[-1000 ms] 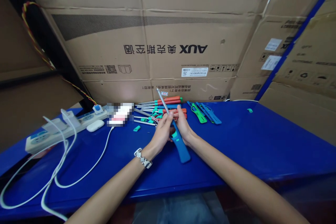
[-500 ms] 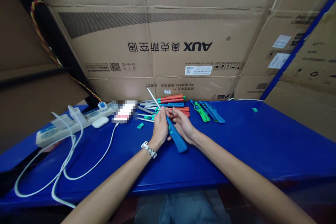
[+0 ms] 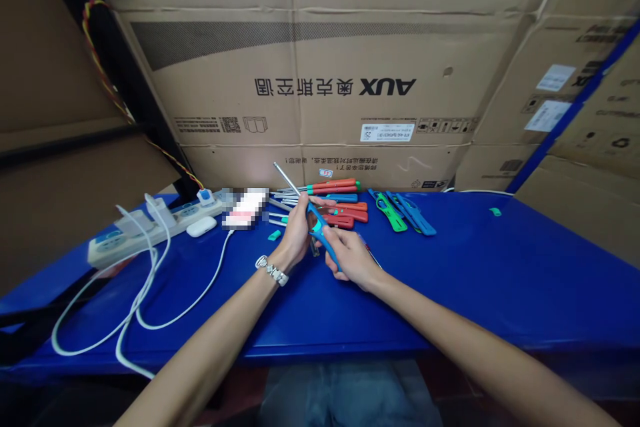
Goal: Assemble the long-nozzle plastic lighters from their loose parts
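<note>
Lighter (image 3: 325, 245) slants far-left to near-right, my left hand (image 3: 297, 230) pinching it neckward, right hand (image 3: 354, 257) wrapping its blue handle.

Blue plastic long-necked lighter (image 3: 327, 247), teal trigger (image 3: 317, 227), silver metal tube (image 3: 286, 177). Aslant above blue desk (image 3: 450, 287), tube toward far edge.

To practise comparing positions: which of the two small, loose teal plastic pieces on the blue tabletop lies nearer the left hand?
The teal piece left of the left hand; the other piece lies far right.
</note>
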`<action>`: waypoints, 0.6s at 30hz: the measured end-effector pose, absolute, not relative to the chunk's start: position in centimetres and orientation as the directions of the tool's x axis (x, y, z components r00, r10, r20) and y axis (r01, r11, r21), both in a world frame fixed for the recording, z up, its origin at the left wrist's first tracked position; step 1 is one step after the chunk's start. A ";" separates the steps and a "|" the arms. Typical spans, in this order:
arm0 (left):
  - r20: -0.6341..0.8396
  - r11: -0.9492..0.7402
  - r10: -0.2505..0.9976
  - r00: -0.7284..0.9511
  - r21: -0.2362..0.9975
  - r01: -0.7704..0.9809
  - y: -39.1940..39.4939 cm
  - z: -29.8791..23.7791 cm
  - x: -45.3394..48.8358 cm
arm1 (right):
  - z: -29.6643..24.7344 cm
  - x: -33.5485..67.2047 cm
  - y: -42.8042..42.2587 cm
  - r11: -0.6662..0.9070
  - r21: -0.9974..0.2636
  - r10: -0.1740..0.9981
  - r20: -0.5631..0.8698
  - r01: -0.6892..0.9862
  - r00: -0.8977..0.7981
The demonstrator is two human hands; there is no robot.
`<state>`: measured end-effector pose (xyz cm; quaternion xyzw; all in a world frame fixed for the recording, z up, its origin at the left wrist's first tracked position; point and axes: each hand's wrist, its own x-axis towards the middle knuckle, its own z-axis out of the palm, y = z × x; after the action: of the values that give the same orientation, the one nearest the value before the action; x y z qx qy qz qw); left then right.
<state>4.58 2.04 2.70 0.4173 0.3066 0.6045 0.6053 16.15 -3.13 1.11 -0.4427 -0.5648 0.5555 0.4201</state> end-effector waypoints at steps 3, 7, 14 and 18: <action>0.147 -0.075 0.982 0.118 0.879 -0.472 1.8 2.8 4.5 | 1.1 16.0 -3.2 0.006 -1.000 0.965 0.007 -0.002 -0.263; 0.130 -0.012 0.969 0.210 0.874 -0.485 1.8 3.3 4.0 | 0.8 16.4 -2.9 0.014 -1.000 0.958 0.016 -0.008 -0.285; 0.063 0.044 0.979 0.194 0.863 -0.502 2.5 4.1 2.9 | 0.6 16.5 -2.9 -0.007 -0.999 0.957 0.003 -0.031 -0.290; 0.090 -0.023 0.989 0.114 0.870 -0.492 2.3 3.6 3.4 | 0.6 16.4 -3.0 -0.014 -1.000 0.961 -0.012 -0.005 -0.278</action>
<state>3.43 2.28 3.64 0.4040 0.3078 0.5900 0.6277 16.37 -3.03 0.55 -0.4265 -0.5602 0.5701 0.4234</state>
